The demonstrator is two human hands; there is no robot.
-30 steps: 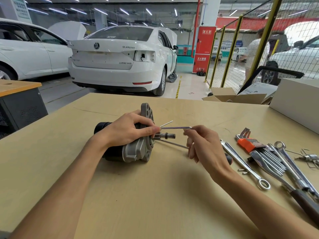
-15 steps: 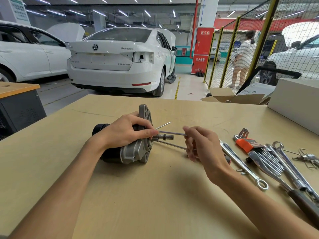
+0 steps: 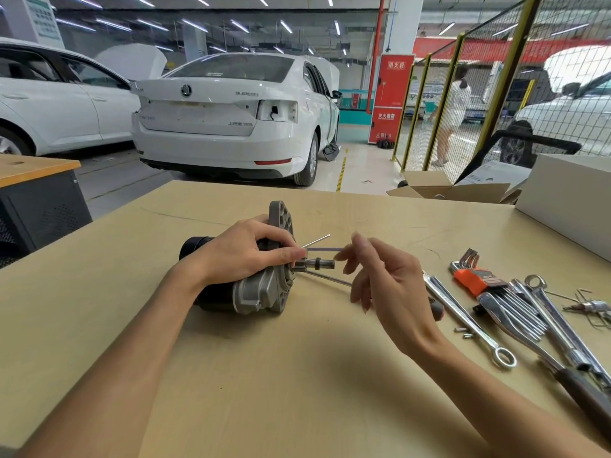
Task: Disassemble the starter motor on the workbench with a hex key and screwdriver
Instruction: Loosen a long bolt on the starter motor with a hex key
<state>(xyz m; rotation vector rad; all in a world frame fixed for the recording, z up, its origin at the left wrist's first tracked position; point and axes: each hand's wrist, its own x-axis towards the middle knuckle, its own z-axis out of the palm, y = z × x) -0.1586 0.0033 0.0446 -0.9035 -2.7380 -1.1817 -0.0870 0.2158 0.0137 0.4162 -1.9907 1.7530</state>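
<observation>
The starter motor [image 3: 254, 294] lies on its side on the workbench [image 3: 264, 391], black body to the left, grey flanged housing and shaft pointing right. My left hand [image 3: 238, 252] grips it from above, thumb and forefinger at the housing face. A slim hex key [image 3: 325, 249] sticks out horizontally from that face, above the shaft. My right hand [image 3: 390, 289] hovers at the key's outer end with fingers spread and fairly straight, thumb and forefinger tips at the key. Two thin long bolts [image 3: 327, 278] also project from the housing, one angled upward, one low over the bench.
Right of my hand lie a combination wrench [image 3: 469, 322], an orange-holdered hex key set [image 3: 476, 279], more wrenches, a dark-handled screwdriver [image 3: 582, 385] and small loose screws [image 3: 463, 332]. A white box [image 3: 568, 200] stands at the back right.
My right hand has loosened from a curled grip on the hex key to spread fingers at its end. My left hand and the motor stay put.
</observation>
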